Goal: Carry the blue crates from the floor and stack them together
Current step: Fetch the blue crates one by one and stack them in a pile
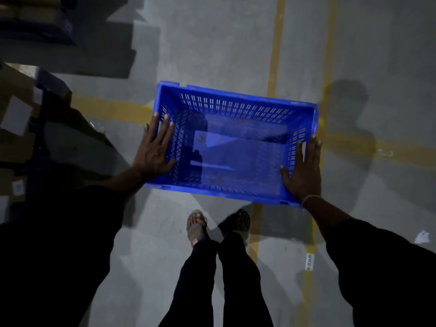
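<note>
Both flat, straight-fingered: left hand (155, 147) and right hand (304, 168) press the blue crate's (236, 149) short ends. Squeeze evenly, keep it level; probably already off the floor (212, 43).

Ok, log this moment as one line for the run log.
blue crate: empty, upright | left hand: flat on left end | right hand: flat on right end | stack: not in view
</note>
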`<state>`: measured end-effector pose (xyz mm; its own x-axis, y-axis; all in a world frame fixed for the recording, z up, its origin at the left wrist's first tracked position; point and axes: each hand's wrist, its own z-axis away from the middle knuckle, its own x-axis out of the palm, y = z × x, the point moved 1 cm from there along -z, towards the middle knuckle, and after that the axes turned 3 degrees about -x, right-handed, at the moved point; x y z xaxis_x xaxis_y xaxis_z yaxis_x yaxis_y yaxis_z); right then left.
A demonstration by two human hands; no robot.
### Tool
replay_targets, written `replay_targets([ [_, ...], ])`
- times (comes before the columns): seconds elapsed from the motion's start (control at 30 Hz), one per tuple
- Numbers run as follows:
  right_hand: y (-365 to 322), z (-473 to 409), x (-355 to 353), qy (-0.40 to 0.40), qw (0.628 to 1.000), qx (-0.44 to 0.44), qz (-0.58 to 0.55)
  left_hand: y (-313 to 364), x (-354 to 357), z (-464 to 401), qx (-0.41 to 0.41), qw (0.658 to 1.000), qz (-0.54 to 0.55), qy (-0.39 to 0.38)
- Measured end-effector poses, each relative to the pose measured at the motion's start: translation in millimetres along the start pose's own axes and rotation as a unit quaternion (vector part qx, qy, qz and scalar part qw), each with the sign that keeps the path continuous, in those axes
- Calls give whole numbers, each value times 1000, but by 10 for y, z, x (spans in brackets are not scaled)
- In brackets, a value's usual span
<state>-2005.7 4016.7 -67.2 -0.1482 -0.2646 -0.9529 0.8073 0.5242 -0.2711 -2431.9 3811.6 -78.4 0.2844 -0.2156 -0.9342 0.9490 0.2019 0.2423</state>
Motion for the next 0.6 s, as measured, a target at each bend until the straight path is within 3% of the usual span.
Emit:
replay_targets([
  [0.17,-41,-53,-331,-170,983,66,-5,44,-293,15,-59,983,49,-165],
  [0.23,-202,-53,-616,-209,973,97,-19,228,-622,94,-101,971,100,-192],
  [0.4,-916,208,-1456,-202,969,90,-110,756,-1448,714,-85,954,253,-139],
  [0.6,-1721,498,-2080,-144,976,15,-165,1127,-1984,1502,-81,945,314,-32],
])
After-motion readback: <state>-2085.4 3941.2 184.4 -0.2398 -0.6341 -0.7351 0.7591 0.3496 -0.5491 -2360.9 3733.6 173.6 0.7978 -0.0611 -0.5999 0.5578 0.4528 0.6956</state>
